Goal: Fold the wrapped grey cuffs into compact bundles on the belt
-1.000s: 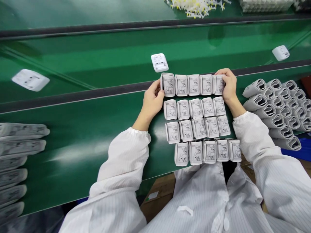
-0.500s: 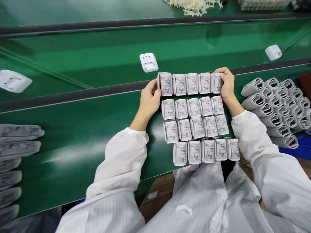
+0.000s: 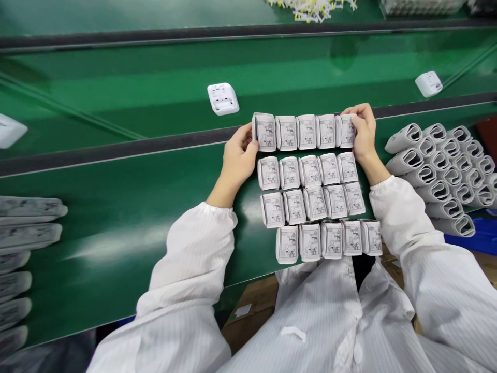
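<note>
Several folded grey cuffs, each printed with a small line drawing, lie in rows on the green bench (image 3: 128,223) before me. The farthest row of folded cuffs (image 3: 306,132) sits between my hands by the dark rail. My left hand (image 3: 239,155) closes on the left end cuff (image 3: 266,132), its thumb at the near corner. At the opposite end, my right hand (image 3: 363,132) has its thumb and fingers around the right end cuff (image 3: 345,131). Three more rows, including the nearest row of cuffs (image 3: 310,242), lie between my forearms.
To the right stand several stacked rolled cuffs (image 3: 440,162); flatter grey cuffs (image 3: 29,235) line the left. Beyond the dark rail (image 3: 174,140), white plastic housings (image 3: 223,98) rest on a green belt (image 3: 147,77). Yellow-tipped small parts (image 3: 314,9) lie on the upper shelf.
The white plastic housings beyond the rail have shifted left. Both hands keep their hold at the ends of the far row, which is almost where it was.
</note>
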Demonstrator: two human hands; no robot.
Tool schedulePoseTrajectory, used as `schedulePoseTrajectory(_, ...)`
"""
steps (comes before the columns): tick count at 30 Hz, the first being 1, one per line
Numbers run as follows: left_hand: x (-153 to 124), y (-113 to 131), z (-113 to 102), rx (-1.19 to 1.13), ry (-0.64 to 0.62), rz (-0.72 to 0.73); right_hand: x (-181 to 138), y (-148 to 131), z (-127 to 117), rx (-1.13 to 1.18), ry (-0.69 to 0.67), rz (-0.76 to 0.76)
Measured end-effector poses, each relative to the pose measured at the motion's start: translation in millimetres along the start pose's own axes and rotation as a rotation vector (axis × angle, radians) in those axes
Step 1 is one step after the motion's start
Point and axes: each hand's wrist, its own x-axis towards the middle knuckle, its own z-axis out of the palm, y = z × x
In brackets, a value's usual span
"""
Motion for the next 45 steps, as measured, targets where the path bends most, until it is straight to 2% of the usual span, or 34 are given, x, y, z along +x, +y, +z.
schedulePoseTrajectory(6, -1.0, 2.9, 0.5, -0.002, 0.012, 0.002, 0.4, 5.2, -1.5, -0.022, 0.007, -0.059)
schedulePoseTrajectory(18, -0.6, -4.2, -2.7, 0.007, 0.013, -0.006, 0.4, 6.0, -2.2, -0.077, -0.013, -0.039)
schedulePoseTrajectory(29, -1.1, 1.5, -1.4, 0.061, 0.055, 0.000, -2.2, 2.2, -0.2, 0.075, 0.024, -0.048)
schedulePoseTrajectory(45, -0.7, -0.1, -0.8, 0.018, 0.051, -0.019, -4.9, -4.3, -0.8, -0.096, 0.006, 0.006)
